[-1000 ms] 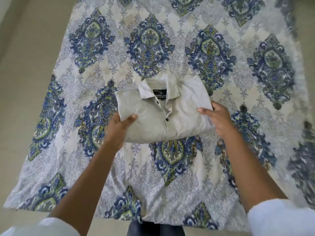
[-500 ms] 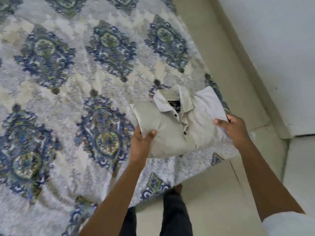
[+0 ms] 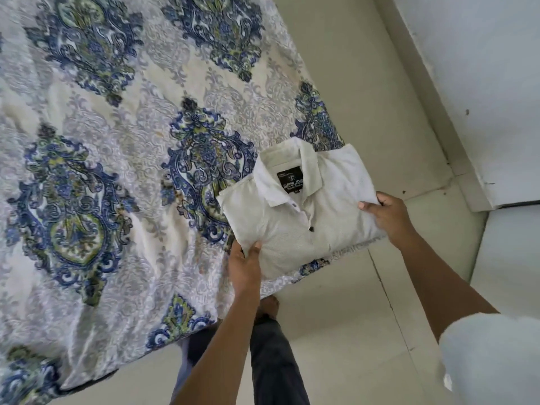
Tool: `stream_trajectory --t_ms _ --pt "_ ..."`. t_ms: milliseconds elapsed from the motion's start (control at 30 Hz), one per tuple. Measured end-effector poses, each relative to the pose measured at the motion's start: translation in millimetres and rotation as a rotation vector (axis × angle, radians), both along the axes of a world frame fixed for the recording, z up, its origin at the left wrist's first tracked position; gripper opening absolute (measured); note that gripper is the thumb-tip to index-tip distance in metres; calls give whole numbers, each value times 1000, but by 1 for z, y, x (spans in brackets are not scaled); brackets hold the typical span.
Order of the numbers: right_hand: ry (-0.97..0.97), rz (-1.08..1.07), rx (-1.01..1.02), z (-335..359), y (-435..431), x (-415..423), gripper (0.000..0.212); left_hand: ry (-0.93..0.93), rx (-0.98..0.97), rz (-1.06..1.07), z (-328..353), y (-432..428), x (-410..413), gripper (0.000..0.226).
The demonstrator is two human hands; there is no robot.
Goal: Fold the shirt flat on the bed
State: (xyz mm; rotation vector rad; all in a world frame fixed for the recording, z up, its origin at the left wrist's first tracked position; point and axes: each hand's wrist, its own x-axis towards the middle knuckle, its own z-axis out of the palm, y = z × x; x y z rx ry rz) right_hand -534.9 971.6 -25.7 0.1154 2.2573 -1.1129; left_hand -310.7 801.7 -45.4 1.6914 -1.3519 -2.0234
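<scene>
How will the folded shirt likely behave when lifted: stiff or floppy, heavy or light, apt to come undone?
Probably floppy: the shirt is soft folded cloth, and the left hand and right hand each hold one side, which suggests it would sag if held by one. Likely light: it looks thin. The layers might slip apart, since nothing visible fastens the fold.

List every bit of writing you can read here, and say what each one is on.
"SUPER JOH": white letters on the black neck label of the shirt; the rest of the word is cut off at the collar.
Small print above that name, and the script line below it: too blurred to read.
Small tab under the label: too small to read.
Bedspread: pattern only, no writing.
</scene>
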Motion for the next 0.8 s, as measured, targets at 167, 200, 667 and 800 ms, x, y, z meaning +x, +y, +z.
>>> stream_trajectory --t_ms 167,200,667,800 --pt "-46 79 135 -24 5 -13 24 -65 168 -18 -29 -2 7 39" --pt "-75 92 143 -24 5 -17 18 -64 190 -36 -31 -5 8 38" --pt "-229 309 421 -8 -2 -15 61 -134 178 -418 -22 -9 22 84" --pt "-1 288 580 -5 -9 5 57 -298 13 -479 -13 -1 18 54"
